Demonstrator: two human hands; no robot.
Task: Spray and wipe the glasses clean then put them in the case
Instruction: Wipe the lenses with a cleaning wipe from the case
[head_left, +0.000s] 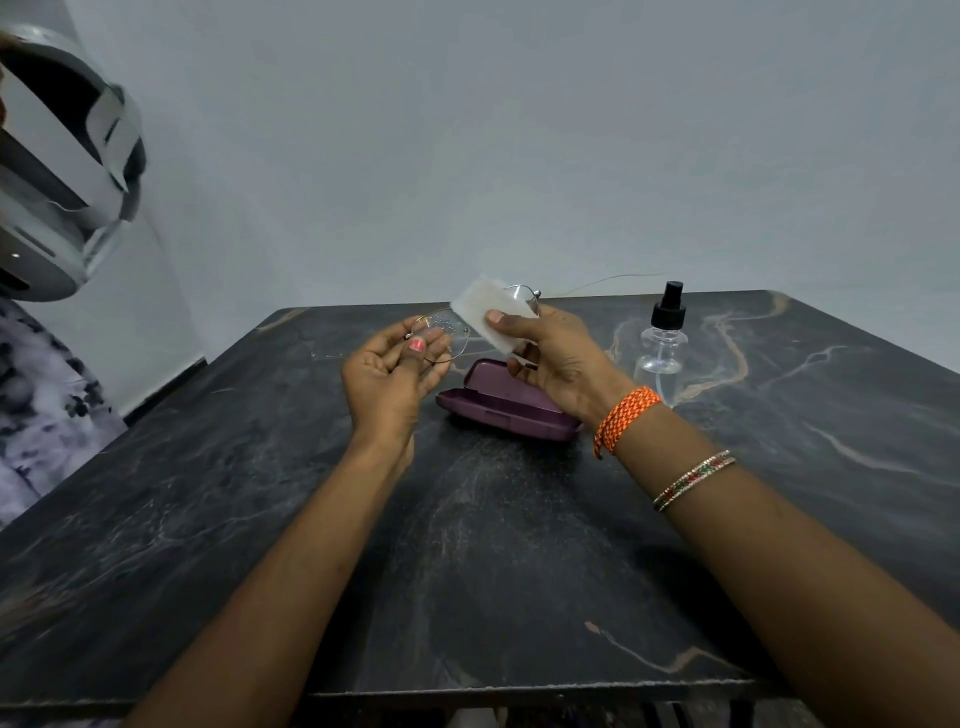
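- The left hand (390, 371) pinches the glasses (448, 328) by the rim of one lens: the thumb, its nail painted pink, lies on the near side of the wire rim, and the curled fingers sit behind the lens.
- That lens carries small droplets and stands just above the left fingertips, tilted toward the camera.
- The right hand (550, 358) grips a white cloth (493, 310) folded over the other lens; the thumb presses the cloth's near face and the remaining fingers curl behind it.
- Only the top arc of that second lens and its hinge show above the cloth's upper edge; the rest of it is covered.
- One thin temple arm runs from the hinge out to the right, raised over the table's far edge.
- Both hands hold the glasses in the air over the table, well clear of its surface.
- The purple case (506, 400) lies open on the table just beneath and between the two hands, its lid tipped up on the far side; the right wrist hides its right end.
- The spray bottle (664, 332), clear with a black pump head, stands upright to the right of the right hand, apart from it.
- An orange woven band and a beaded bangle circle the right forearm.
- The dark marbled table (260, 519) stands against a pale wall.
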